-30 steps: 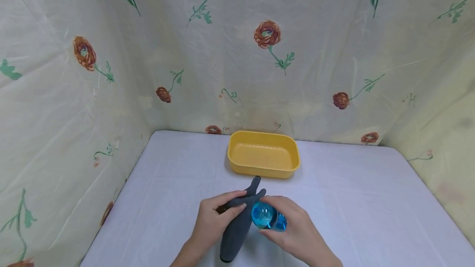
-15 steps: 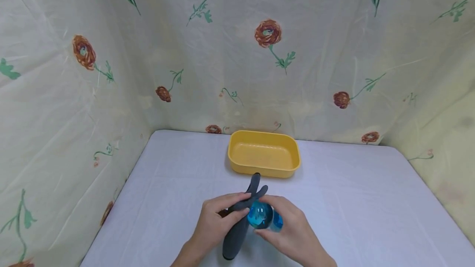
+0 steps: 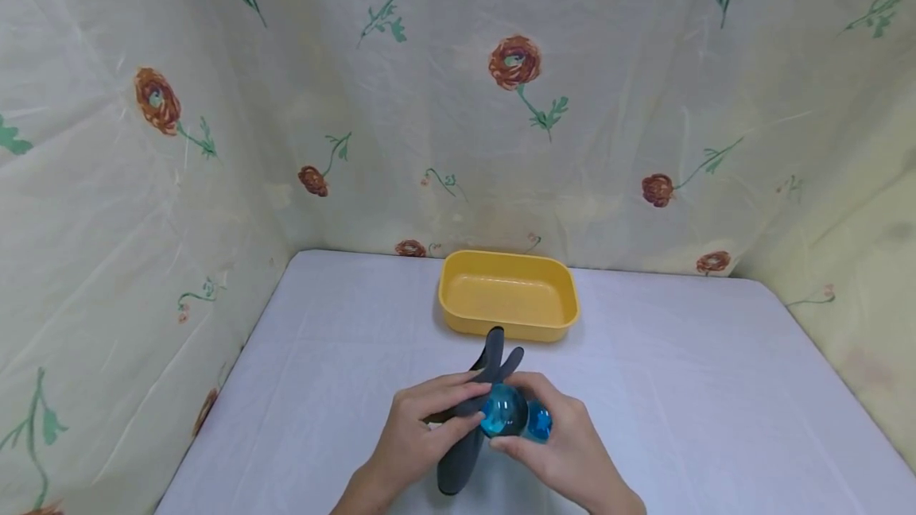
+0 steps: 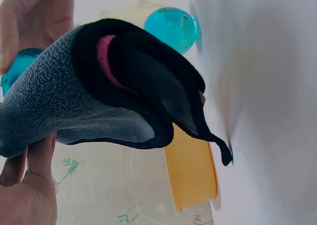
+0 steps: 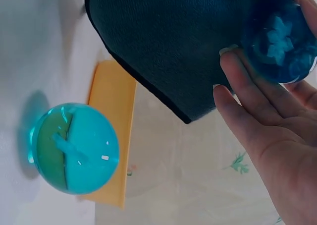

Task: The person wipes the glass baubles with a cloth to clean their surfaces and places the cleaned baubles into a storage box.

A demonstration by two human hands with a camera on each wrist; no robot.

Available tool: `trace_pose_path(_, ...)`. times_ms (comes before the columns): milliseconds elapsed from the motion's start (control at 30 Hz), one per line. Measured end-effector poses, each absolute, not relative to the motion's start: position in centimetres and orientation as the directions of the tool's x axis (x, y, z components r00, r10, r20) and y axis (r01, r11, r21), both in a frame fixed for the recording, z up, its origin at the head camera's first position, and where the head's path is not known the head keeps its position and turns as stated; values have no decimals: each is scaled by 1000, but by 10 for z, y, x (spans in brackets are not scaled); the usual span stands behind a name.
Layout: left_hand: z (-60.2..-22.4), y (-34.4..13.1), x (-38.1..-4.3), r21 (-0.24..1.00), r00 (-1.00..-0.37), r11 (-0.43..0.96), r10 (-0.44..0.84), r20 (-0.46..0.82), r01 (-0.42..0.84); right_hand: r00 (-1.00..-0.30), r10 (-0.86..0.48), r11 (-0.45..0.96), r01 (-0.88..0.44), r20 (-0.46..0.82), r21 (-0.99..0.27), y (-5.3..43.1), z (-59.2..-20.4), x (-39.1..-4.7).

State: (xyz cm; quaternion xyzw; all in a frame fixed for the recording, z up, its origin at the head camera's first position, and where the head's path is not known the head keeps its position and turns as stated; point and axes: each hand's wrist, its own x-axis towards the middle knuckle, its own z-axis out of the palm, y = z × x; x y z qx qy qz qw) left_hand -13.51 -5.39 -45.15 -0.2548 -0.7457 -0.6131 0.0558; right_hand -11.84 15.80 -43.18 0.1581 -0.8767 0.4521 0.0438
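My left hand [image 3: 425, 427] pinches a grey cloth [image 3: 461, 459] with black edging, which hangs folded down from the fingers. My right hand [image 3: 561, 439] holds a clear blue ball [image 3: 504, 410] by its sides against the cloth. A pale flower shape shows inside that ball in the right wrist view. The left fingertips are right at the ball's left side. Below the hands, a second blue ball [image 5: 77, 148] sits on the table and partly shows past the held one in the head view. In the left wrist view a pink strip lines the cloth's fold [image 4: 106, 61].
A yellow rectangular tray [image 3: 508, 332] stands at the back of the table, just beyond the cloth's upper end. The table [image 3: 665, 388] has a white cover. A flower-printed curtain [image 3: 587, 133] hangs behind it and along both sides.
The held ball has shifted a little left onto the cloth, and the left fingertips have come up to it. The cloth has risen slightly and moved right with the left hand.
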Motion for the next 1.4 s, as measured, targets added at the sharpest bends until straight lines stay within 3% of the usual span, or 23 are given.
trace_pose_path(467,-456,-51,-134,705,-694,106,328,641,701,-954,-247,373,-255,169,-892,161,-431,-119)
trace_pose_path(767,-461,-51,-136,487,-510,155,327,796,859,-959,-255,248,-191,127,-950,163,-429,-120)
trace_pose_path(900,-461,-50,-136,420,-457,179,338,823,889,-958,-269,221,-164,101,-961,165,-427,-120)
trace_pose_path(1133,-463,-47,-136,436,-461,151,315,829,887,-957,-268,216,-174,113,-961,165,-426,-120)
trace_pose_path(1400,-464,-47,-133,579,-590,133,289,754,805,-945,-241,327,-294,222,-898,162,-432,-120)
